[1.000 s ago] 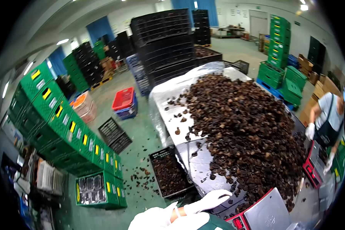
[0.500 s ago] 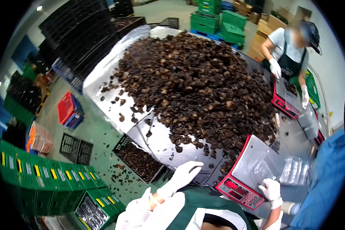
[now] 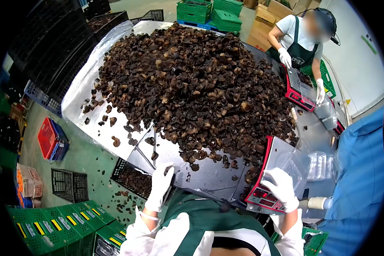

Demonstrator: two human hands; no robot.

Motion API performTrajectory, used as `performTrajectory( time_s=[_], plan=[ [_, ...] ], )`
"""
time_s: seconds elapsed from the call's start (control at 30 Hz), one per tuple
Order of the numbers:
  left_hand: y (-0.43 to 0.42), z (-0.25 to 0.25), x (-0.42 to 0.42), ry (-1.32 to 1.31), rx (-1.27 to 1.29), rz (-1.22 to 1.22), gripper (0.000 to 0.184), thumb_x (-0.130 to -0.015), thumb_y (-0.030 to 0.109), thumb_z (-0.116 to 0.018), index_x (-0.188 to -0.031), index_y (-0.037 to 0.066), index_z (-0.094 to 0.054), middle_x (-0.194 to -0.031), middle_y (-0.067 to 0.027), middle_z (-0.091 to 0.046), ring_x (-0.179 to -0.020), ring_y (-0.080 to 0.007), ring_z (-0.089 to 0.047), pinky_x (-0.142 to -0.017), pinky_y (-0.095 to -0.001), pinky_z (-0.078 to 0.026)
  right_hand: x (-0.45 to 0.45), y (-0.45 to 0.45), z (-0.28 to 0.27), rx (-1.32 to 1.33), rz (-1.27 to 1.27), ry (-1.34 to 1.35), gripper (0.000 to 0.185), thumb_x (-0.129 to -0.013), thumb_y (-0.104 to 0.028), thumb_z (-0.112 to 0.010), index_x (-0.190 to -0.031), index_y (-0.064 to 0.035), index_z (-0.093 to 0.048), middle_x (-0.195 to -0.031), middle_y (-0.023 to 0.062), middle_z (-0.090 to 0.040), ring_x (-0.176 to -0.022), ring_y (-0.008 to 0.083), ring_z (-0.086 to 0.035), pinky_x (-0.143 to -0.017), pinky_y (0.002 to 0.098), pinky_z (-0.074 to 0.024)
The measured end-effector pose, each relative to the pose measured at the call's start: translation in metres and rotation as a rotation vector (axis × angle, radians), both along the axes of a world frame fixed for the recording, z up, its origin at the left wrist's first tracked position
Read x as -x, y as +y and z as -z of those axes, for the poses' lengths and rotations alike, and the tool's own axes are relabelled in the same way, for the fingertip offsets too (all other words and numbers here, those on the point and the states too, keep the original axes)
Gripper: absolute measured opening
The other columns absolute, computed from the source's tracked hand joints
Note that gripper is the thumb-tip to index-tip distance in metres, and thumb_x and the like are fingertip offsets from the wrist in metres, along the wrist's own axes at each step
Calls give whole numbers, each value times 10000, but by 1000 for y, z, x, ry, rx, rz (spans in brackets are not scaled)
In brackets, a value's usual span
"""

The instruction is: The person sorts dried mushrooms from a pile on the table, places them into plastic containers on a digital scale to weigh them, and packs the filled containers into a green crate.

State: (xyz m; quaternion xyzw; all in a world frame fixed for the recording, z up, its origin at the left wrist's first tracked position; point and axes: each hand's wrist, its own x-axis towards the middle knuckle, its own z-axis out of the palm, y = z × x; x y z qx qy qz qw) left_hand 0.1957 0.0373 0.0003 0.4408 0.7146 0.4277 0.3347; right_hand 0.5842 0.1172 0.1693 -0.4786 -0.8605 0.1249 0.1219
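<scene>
A big heap of dark brown wood ear mushrooms [image 3: 192, 94] covers most of the metal table [image 3: 209, 177]. My left hand [image 3: 161, 185], in a white glove, is at the near table edge, its fingers stretched and thumb apart, holding nothing. In the same kind of glove, my right hand [image 3: 281, 190] hovers over the front of the red scale [image 3: 264, 198], fingers bent but apart. Just beyond it, a clear plastic tray [image 3: 296, 164] lies on the scale's plate. Stacked clear trays [image 3: 320, 165] sit right of the scale.
Across the table, a co-worker [image 3: 300, 42] in white gloves works at another red scale [image 3: 300, 100]. A black crate [image 3: 134, 179] of mushrooms stands below the table's left edge. Green crates [image 3: 60, 222] line the lower left. A white roll [image 3: 320, 203] lies at the right.
My view has shifted, so the table sits further left and higher. My left hand has turned to point forward at the table edge. My right hand has moved left over the scale's keypad.
</scene>
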Motion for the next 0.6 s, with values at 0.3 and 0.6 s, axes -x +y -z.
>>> performTrajectory(
  time_s=[0.3, 0.6],
  plan=[
    [49, 30, 13, 273, -200, 198, 162, -815, 199, -658, -905, 64, -664, -884, -92, -644, -861, -258, -613, -778, -343, -487, 133, 59, 54, 101, -187, 107, 304, -805, -293, -672, -1006, -67, -643, -949, 94, -628, -879, 277, -618, -771, 333, -496],
    [62, 44, -12, 546, -247, 437, 462, -750, 207, -685, -1186, 99, -580, -1205, -132, -546, -1022, -326, -541, -823, -415, -471, 201, 121, 95, 23, -172, 172, 598, -802, -303, -673, -1343, -156, -465, -1323, 134, -486, -1196, 306, -486, -987, 383, -420]
  ],
)
